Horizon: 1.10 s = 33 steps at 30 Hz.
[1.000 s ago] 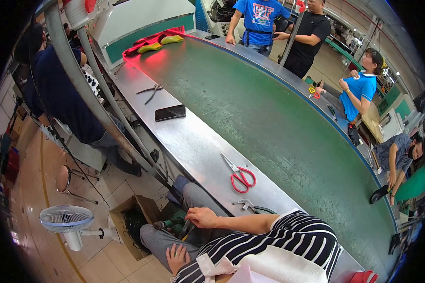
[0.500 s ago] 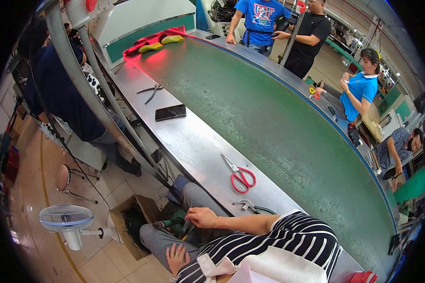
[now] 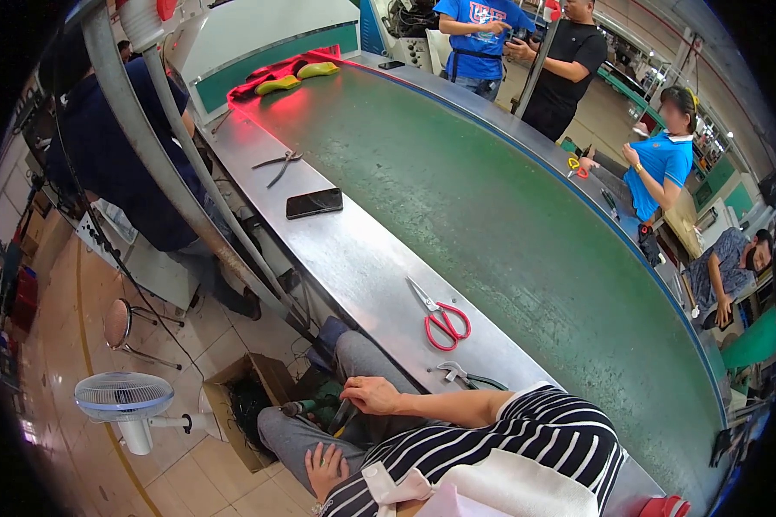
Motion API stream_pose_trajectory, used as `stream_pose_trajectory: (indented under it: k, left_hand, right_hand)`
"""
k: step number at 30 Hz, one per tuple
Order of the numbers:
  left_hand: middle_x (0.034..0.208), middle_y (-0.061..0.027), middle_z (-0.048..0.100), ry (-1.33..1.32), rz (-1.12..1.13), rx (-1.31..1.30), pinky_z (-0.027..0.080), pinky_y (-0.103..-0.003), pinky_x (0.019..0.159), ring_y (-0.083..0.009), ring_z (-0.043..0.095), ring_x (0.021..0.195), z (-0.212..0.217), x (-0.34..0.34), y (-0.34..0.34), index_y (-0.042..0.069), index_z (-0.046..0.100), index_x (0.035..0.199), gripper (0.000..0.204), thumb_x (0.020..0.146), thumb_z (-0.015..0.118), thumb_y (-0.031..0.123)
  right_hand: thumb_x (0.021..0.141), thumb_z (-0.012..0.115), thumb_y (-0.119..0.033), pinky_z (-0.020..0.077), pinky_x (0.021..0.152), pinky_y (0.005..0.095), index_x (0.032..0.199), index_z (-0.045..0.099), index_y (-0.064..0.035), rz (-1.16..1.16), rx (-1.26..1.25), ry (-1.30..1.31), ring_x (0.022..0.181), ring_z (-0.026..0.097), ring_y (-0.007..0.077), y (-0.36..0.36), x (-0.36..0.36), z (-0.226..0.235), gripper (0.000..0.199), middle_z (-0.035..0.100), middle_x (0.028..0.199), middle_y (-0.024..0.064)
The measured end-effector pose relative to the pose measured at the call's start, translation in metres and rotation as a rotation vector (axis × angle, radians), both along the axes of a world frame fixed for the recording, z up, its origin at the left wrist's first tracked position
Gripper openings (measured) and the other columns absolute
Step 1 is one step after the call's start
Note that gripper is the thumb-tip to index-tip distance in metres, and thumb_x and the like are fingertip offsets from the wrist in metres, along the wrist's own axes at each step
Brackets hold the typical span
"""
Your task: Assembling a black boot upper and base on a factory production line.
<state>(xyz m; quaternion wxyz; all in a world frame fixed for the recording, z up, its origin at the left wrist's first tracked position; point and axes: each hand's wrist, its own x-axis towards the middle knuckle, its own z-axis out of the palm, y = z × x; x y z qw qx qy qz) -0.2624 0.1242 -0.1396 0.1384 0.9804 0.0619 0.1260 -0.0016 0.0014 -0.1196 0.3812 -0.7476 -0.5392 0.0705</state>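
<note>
The left hand (image 3: 326,470) rested spread on a thigh (image 3: 284,435); the right hand (image 3: 372,395) curled, grip untellable; scissors (image 3: 437,308) lay handles nearest, likely for reach.

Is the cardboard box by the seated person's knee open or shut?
Open: no flap covers the top of the cardboard box, and a dark tangle shows inside it.

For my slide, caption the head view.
Left hand on a grey-trousered thigh; red-handled scissors on the metal ledge beside the green belt.
</note>
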Motion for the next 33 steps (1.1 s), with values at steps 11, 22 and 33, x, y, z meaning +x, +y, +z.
stream_pose_trajectory:
  k: [11,22,33]
  left_hand:
    - [0.112,-0.005,0.065,0.021,0.015,-0.024,0.03,-0.049,0.108,-0.0282,0.052,0.119,0.0042,0.0015,-0.0011,0.008,0.07,0.097,0.024,0.076,0.066,0.019]
    - [0.112,-0.0054,0.066,0.008,0.022,-0.035,0.03,-0.049,0.108,-0.0283,0.052,0.118,0.0027,0.002,-0.0014,0.008,0.07,0.096,0.023,0.076,0.066,0.019]
    - [0.111,-0.0054,0.066,0.016,0.027,-0.033,0.029,-0.049,0.108,-0.0283,0.052,0.119,0.0024,0.0016,-0.0015,0.008,0.07,0.096,0.022,0.077,0.065,0.019]
  right_hand:
    - [0.081,0.062,-0.009,0.0526,0.069,0.0353,0.094,0.066,-0.0121,0.01,0.007,0.002,0.087,0.063,0.0223,-0.0004,0.001,0.0012,0.014,0.06,0.092,0.0026]
    - [0.081,0.061,-0.01,0.0521,0.07,0.0346,0.094,0.067,-0.0118,0.004,-0.004,0.019,0.087,0.063,0.0225,-0.0007,0.0008,0.0029,0.014,0.059,0.092,0.0031]
    - [0.08,0.061,-0.011,0.0526,0.075,0.0356,0.095,0.066,-0.0109,0.016,-0.03,0.042,0.089,0.063,0.0235,-0.0004,0.0009,0.0046,0.016,0.059,0.092,0.0042]
